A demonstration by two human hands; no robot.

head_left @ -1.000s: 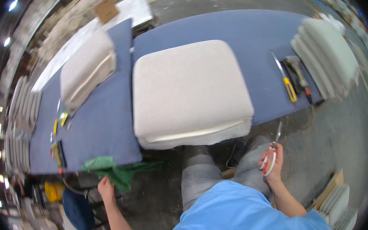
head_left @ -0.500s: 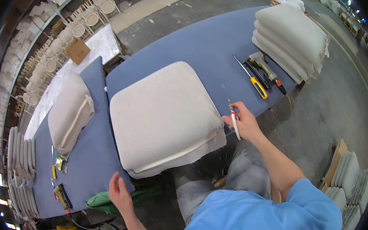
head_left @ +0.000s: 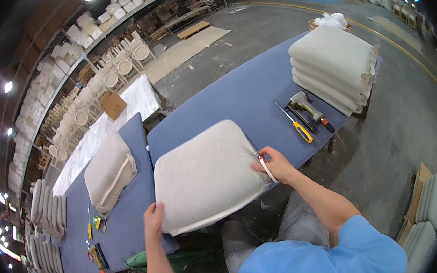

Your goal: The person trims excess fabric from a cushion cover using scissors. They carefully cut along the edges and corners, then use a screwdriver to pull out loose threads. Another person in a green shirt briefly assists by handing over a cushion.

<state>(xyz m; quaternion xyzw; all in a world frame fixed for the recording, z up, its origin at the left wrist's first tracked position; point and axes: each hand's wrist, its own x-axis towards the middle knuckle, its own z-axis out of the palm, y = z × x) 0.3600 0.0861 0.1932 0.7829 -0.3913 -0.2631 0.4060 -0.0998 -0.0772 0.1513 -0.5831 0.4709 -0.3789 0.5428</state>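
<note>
A cream fabric-covered seat cushion (head_left: 206,176) lies in front of me on the blue-topped table (head_left: 235,91), its loose fabric edge along the near side. My left hand (head_left: 154,219) is closed at the cushion's near left corner, fingers against its side. At the right side, my right hand (head_left: 277,165) grips pliers (head_left: 267,167) with white and red handles. Its fingertips touch the cushion's right edge; the pliers' jaws are too small to make out. Right of that hand, a yellow-handled screwdriver (head_left: 302,132) and a staple gun (head_left: 307,110) lie on the table.
Several similar covers or cushions are stacked (head_left: 331,64) at the table's far right. On the left, another cushion (head_left: 110,172) rests on a second blue table, with a second staple gun (head_left: 99,256) near its front edge. Grey cushions (head_left: 427,206) stand low at right.
My left hand has moved up onto the cushion's near left corner. My right hand has come in to its right edge with the pliers. The head view has shifted.
</note>
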